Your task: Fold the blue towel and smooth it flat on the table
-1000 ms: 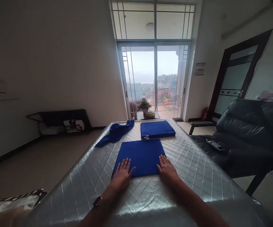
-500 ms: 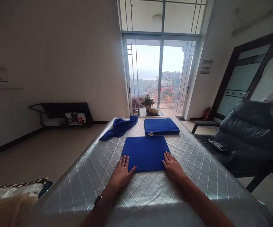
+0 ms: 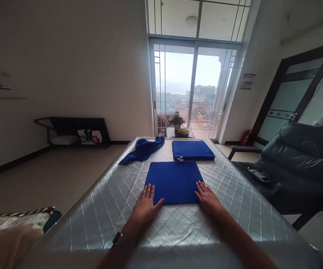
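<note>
A flat blue rectangle of folded cloth (image 3: 174,182) lies squarely in front of me on the table with the silver quilted cover (image 3: 178,228). My left hand (image 3: 146,203) rests flat at its near left corner, fingers stretched forward and thumb along the front edge. At the near right corner, my right hand (image 3: 206,198) lies palm down with fingers extended, touching the edge. Just beyond sits a thicker blue stack (image 3: 193,149) with a small white tag at its front. A crumpled blue cloth (image 3: 144,149) lies at the far left.
Right of the table stands a dark armchair (image 3: 295,160) with a pale device on its seat. Past the far edge, a small table (image 3: 175,133) holds a potted plant (image 3: 177,119) before sliding glass doors. A patterned cushion or cover (image 3: 12,231) is at lower left.
The view has tilted slightly, shifting the scene a little to the right. Both hands stay flat at the cloth's near corners; the blue pieces keep their places.
</note>
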{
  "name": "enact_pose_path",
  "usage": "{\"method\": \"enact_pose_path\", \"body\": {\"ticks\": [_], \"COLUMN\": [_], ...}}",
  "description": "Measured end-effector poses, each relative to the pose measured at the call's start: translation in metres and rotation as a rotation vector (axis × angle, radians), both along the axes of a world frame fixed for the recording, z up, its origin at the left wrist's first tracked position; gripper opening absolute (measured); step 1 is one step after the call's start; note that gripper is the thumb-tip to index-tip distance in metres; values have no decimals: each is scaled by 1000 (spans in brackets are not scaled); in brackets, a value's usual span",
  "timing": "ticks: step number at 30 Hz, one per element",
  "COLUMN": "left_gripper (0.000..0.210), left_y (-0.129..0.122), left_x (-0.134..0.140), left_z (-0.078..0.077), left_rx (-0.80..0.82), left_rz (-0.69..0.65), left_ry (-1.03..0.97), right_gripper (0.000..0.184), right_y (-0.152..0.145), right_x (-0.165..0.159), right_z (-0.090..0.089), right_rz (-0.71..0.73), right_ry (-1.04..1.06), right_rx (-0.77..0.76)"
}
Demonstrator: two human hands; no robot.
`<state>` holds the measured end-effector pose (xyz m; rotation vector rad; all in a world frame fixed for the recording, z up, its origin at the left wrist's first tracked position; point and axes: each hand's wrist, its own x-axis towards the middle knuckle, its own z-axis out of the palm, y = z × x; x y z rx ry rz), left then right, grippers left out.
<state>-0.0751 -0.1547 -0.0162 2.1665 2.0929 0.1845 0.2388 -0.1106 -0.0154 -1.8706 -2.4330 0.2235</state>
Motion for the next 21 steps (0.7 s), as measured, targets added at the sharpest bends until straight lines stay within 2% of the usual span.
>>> {"method": "enact_pose_path", "body": {"ticks": [7, 12, 15, 17, 21], "left_gripper": [97, 97, 98, 98, 98], "left_y": [-2, -2, -1, 0, 2], "left_x": [0, 0, -1, -2, -3], "left_z": [-1, 0, -1, -3, -6], "left_rx": [37, 29, 26, 34, 17], "left_rz": [-8, -4, -3, -4, -8], "left_ry": [14, 10, 1, 1, 11], "right_gripper": [70, 68, 62, 63, 70], "right_y": [-2, 10, 26, 36, 48], "right_x": [-4, -10, -18, -24, -29], "right_z": [4, 28, 38, 36, 17], "right_rz": [-26, 29, 26, -1, -129], "right_ry": [-52, -152, -155, -122, -4], "right_rx": [-54, -97, -71, -22, 42]}}
